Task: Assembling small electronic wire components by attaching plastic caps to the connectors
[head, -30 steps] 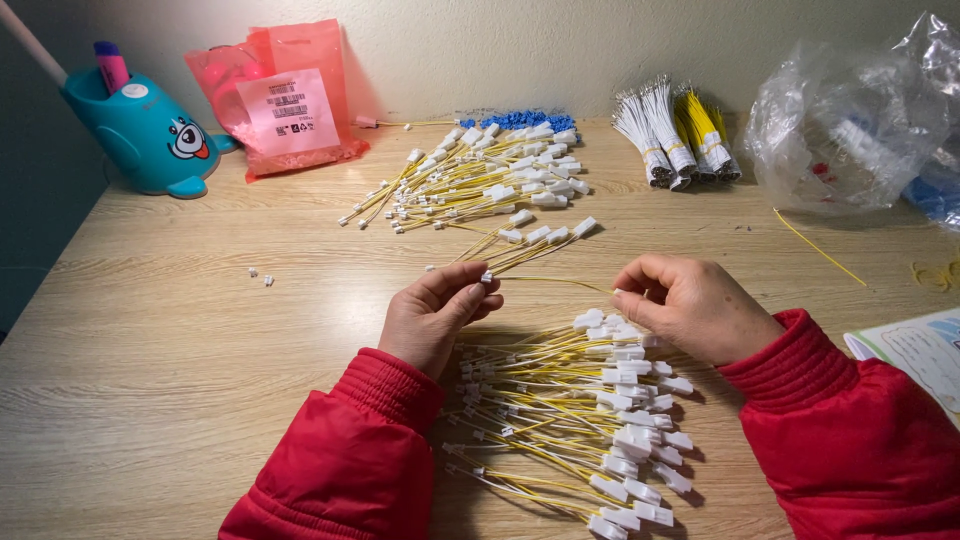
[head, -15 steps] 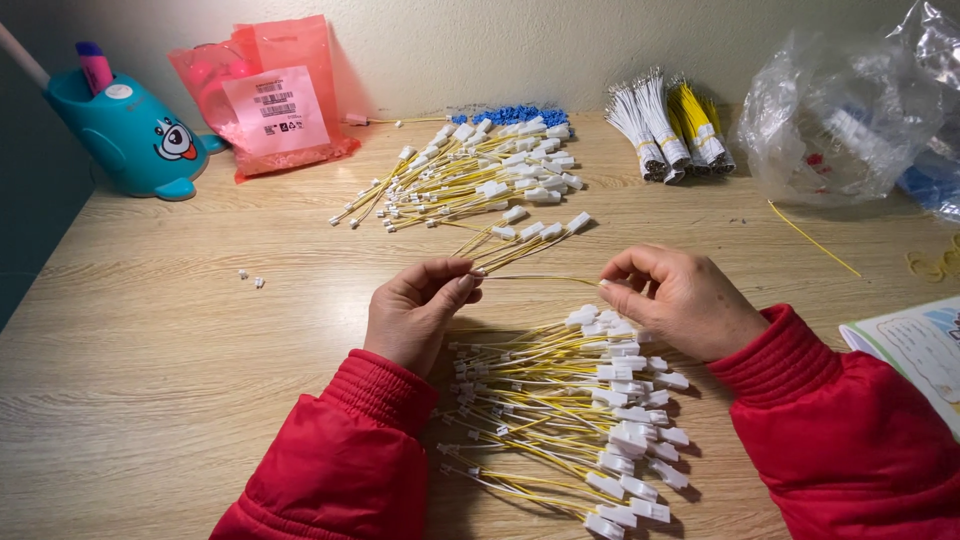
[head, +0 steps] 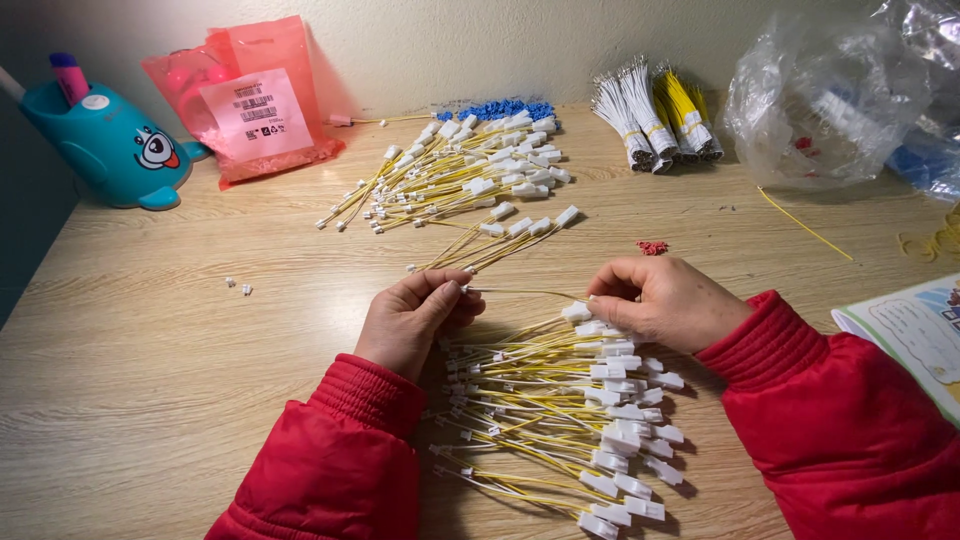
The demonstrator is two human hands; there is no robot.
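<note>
Two hands in red sleeves at a pale wooden table (head: 150, 400), one yellow wire (head: 525, 293) stretched level between them; left hand (head: 415, 320) curled closed, fingertips pinched on the wire's left end; right hand (head: 660, 300) closed likewise, pinching the other end beside a white connector (head: 576, 312).

Directly beneath the hands, one near heap of yellow leads with white plugs (head: 560, 420), dozens, too many to count exactly; plugs mostly to the right, small terminals to the left.

Farther back, a second heap of the same leads (head: 460, 180), fanned out, well apart from the first; behind it one small pile of blue pieces (head: 505, 108).

At back right, roughly four banded bundles of wire (head: 655, 115), white and yellow; beside them one crumpled clear plastic bag (head: 830, 110).

At back left, one pink bag with a white label (head: 250, 100); one teal whale-shaped pen holder (head: 105, 145).

One loose yellow strand (head: 805, 225) at right; one printed booklet (head: 915, 335) at the right edge.
</note>
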